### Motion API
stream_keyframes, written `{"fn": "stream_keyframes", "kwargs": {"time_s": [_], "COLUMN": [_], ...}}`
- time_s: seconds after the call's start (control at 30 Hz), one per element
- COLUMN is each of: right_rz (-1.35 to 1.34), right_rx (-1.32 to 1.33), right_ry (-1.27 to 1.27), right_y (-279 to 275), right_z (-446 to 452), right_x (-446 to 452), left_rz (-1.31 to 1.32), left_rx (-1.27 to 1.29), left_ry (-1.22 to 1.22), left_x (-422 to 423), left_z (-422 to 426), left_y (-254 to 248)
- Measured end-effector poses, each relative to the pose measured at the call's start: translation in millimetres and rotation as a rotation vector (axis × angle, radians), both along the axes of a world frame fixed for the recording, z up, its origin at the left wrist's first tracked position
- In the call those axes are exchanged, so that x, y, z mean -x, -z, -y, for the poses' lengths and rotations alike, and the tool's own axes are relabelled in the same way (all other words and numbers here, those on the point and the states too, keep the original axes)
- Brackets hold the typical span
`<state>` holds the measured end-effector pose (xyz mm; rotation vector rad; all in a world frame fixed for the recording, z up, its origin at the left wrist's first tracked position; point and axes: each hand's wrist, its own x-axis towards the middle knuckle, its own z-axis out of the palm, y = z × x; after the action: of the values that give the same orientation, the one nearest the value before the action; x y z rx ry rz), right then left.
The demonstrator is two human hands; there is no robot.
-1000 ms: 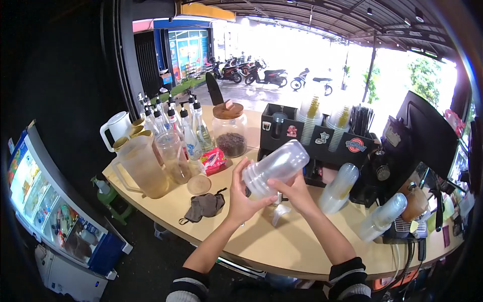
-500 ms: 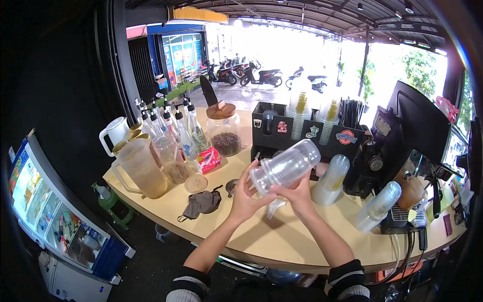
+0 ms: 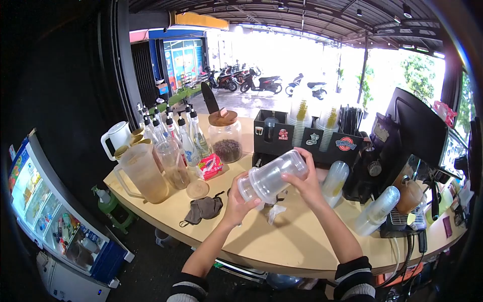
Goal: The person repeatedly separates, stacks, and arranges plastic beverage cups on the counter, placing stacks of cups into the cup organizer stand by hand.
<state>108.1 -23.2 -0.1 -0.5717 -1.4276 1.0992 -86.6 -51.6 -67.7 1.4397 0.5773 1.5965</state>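
Fingers of my left hand (image 3: 236, 205) are clamped around the lower end of the clear cups (image 3: 274, 180), those of my right hand (image 3: 308, 185) around the upper end; I hold them tilted above the counter (image 3: 297, 246), near a white tissue (image 3: 275, 213).

Clear plastic cups (image 3: 273, 177), partly nested, tilt diagonally above the pale counter (image 3: 287, 246).

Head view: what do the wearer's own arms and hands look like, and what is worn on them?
The left hand and right hand are both bare, with no gloves; no watch or bracelet shows. The left sleeve and right sleeve are black, banded with a narrow pale stripe and a wider light-grey one, ending well short of the hands.
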Motion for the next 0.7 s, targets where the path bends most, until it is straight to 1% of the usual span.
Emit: {"fn": "stream_keyframes", "kwargs": {"time_s": [0.03,0.07,0.13,0.17,0.2,0.3,0.33,0.4,0.43,0.5,0.53,0.6,0.63,0.7], "right_rz": [0.060,0.061,0.018,-0.102,-0.104,-0.162,-0.163,0.015,0.018,0.336,0.342,0.560,0.561,0.801], "right_rx": [-0.060,-0.064,-0.104,-0.023,-0.027,-0.056,-0.057,-0.243,-0.243,-0.558,-0.556,-0.733,-0.734,-0.627], "right_ry": [0.033,0.034,0.075,-0.010,-0.006,0.137,0.139,0.417,0.418,0.521,0.521,0.610,0.611,0.601], "right_y": [-4,-6,-10,-14,-16,-26,-36,-62,-73,-90,-96,-106,-111,-117], "right_z": [-1,-6,-15,-17,-23,-44,-52,-70,-85,-120,-139,-174,-187,-208], "right_x": [-2,-5,-9,-11,-12,-13,-12,-8,-5,4,9,20,26,35], "left_rz": [0.027,0.028,0.091,0.090,0.141,0.234,0.274,0.285,0.298,0.304,0.304,0.316,0.311,0.304], "left_rx": [-0.005,-0.009,0.085,0.083,0.107,0.152,0.168,0.158,0.149,0.168,0.183,0.179,0.178,0.177], "left_ry": [0.009,0.010,-0.001,0.002,-0.002,-0.008,-0.013,-0.034,-0.057,-0.076,-0.098,-0.087,-0.101,-0.115], "left_x": [3,8,19,24,29,41,45,53,55,58,59,62,63,65], "left_z": [-1,-4,-9,-11,-13,-17,-19,-25,-29,-36,-41,-53,-59,-68], "left_y": [1,5,15,19,21,25,25,25,25,20,16,12,10,7]}}
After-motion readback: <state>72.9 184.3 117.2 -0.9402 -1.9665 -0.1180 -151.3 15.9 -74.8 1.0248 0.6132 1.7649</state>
